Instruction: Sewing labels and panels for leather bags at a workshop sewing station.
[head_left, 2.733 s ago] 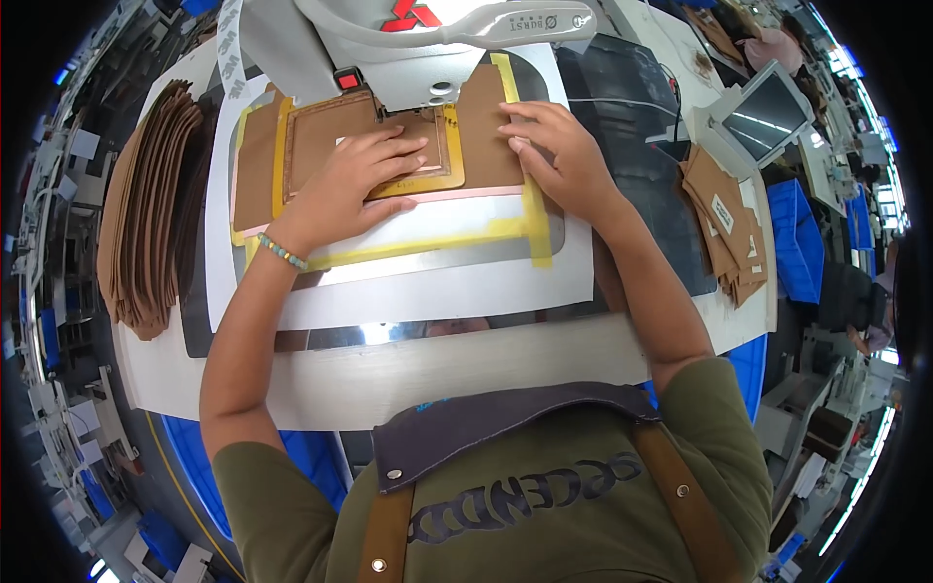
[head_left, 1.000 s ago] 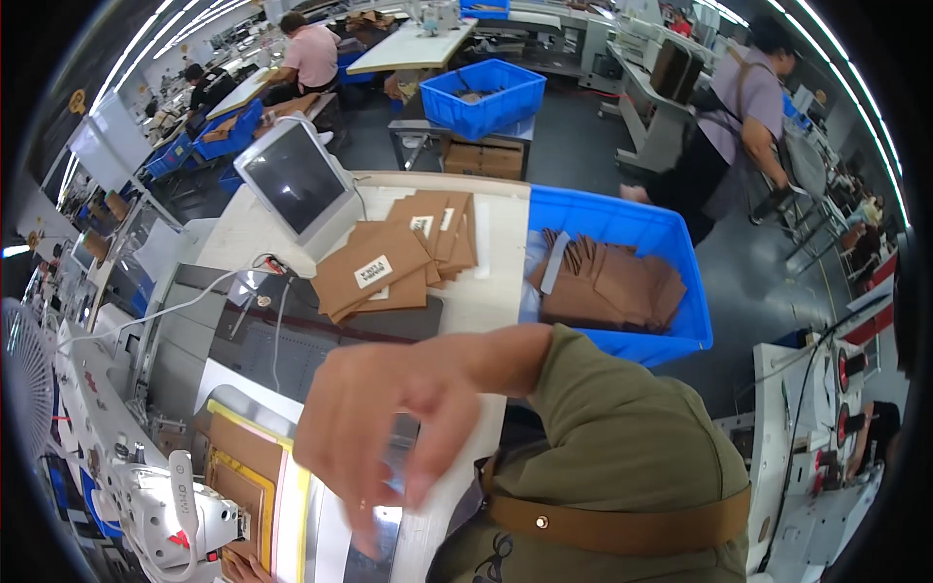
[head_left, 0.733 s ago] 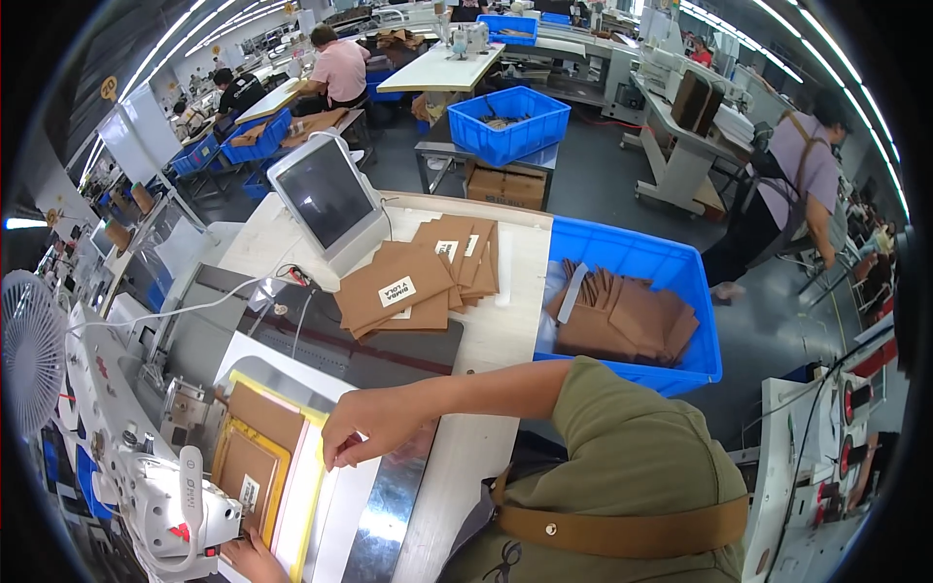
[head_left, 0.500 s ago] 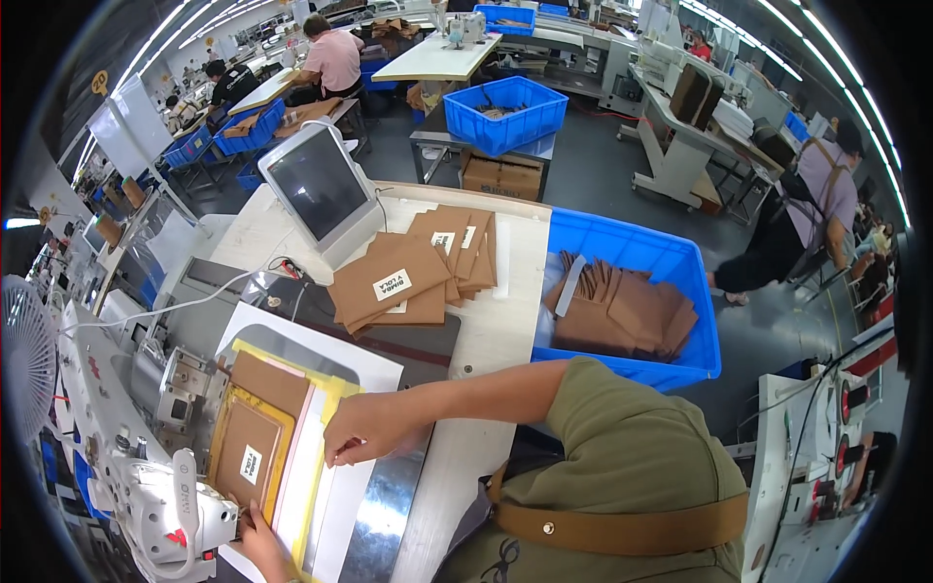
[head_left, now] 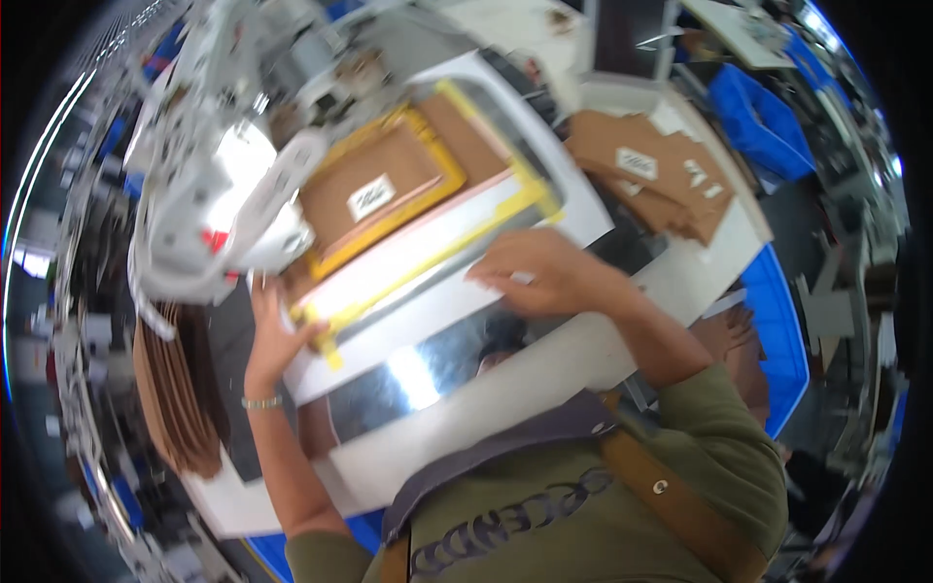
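Observation:
My left hand [head_left: 276,328], thumb and fingers apart, touches the near left corner of a flat template edged with yellow tape [head_left: 437,274]. A brown leather-like panel [head_left: 474,141] lies on it. Over the panel sits a yellow frame [head_left: 452,173] around a brown piece [head_left: 335,199] with a white label. The head of a white sewing machine [head_left: 219,209] stands by the frame's left end. Above the template's near right edge my right hand [head_left: 549,270] is closed, fingers curled in; a small pale spot shows at them, too blurred to name.
Labelled brown pieces [head_left: 646,170] lie piled at the right, before a screen [head_left: 630,39]. Brown panels [head_left: 175,398] stand stacked at the left. A blue bin [head_left: 782,340] is beside the table's right edge. A shiny metal plate [head_left: 374,394] lies in front of the template.
My view has swung toward the left and downward, so my left arm and the stacked panels now show. The right hand stays closed near the template; the left remains at its near corner.

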### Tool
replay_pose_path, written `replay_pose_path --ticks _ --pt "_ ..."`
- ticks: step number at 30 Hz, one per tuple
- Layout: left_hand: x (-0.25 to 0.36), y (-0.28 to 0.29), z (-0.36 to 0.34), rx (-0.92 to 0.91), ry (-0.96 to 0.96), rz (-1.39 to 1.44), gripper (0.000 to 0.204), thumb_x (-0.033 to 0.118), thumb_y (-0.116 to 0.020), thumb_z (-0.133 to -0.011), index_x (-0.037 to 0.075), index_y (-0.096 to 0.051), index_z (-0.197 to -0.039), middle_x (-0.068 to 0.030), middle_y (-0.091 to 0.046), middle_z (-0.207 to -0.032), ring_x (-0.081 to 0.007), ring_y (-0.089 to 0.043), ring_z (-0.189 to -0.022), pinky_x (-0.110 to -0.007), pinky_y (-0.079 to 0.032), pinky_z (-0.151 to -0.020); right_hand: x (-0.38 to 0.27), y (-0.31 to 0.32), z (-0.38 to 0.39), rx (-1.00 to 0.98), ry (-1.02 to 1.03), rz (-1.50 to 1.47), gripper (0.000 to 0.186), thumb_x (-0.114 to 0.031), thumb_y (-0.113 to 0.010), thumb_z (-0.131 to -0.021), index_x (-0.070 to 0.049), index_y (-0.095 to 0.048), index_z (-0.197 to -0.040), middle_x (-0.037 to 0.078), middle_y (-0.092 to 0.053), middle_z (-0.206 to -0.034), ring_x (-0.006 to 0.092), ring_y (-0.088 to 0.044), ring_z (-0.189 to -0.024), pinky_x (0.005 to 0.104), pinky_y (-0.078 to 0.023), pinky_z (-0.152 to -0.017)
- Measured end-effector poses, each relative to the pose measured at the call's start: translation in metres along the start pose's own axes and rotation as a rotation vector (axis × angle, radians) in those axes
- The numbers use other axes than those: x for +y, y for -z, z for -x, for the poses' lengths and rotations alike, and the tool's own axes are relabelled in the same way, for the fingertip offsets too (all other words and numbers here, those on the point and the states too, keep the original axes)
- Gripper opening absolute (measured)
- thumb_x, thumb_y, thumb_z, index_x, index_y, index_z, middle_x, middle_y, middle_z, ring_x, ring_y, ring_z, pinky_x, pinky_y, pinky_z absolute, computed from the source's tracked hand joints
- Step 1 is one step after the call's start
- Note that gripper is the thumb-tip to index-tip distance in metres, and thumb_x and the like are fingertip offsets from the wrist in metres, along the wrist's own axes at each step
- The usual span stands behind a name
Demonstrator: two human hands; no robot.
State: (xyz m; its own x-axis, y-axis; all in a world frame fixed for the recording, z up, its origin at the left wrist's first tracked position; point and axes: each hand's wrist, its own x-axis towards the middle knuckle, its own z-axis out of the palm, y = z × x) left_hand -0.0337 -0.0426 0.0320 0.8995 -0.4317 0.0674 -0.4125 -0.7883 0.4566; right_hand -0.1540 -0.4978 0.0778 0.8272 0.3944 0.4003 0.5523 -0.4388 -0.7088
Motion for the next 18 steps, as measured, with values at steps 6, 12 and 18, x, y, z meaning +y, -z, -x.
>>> replay_pose_path --ticks 6,12,18 --pt "-0.038 0.035 0.030 0.152 0.051 0.058 0.062 0.023 -0.082 -0.093 0.009 -0.064 -0.150 -0.0194 -0.045 -0.167 -0.0395 -0.032 -0.160 -0.048 -0.028 -0.129 -0.001 -0.017 -0.009 -0.117 0.017 -0.014 0.017 -0.007 -0.072 -0.096 -0.001 -0.080 -0.110 0.013 -0.074 -0.090 0.0294 -0.070 -0.082 0.0385 -0.053 -0.073" --pt "-0.050 0.012 -0.010 0.337 0.264 0.284 0.040 0.028 -0.076 -0.097 0.005 -0.075 -0.131 -0.0177 -0.068 -0.140 -0.0377 -0.054 -0.141 -0.049 -0.040 -0.119 0.003 -0.025 -0.007 -0.135 -0.020 0.000 0.017 -0.006 -0.071 -0.097 -0.001 -0.080 -0.111 0.013 -0.074 -0.089 0.0290 -0.070 -0.082 0.0378 -0.053 -0.073" --pt "-0.018 -0.032 -0.054 0.498 0.025 -0.180 0.034 0.025 -0.078 -0.094 0.000 -0.074 -0.116 -0.0185 -0.073 -0.120 -0.0417 -0.064 -0.119 -0.053 -0.048 -0.103 0.006 -0.026 -0.007 -0.168 -0.010 0.055 0.017 -0.007 -0.071 -0.097 -0.001 -0.080 -0.110 0.013 -0.074 -0.091 0.0301 -0.070 -0.084 0.0378 -0.054 -0.075"
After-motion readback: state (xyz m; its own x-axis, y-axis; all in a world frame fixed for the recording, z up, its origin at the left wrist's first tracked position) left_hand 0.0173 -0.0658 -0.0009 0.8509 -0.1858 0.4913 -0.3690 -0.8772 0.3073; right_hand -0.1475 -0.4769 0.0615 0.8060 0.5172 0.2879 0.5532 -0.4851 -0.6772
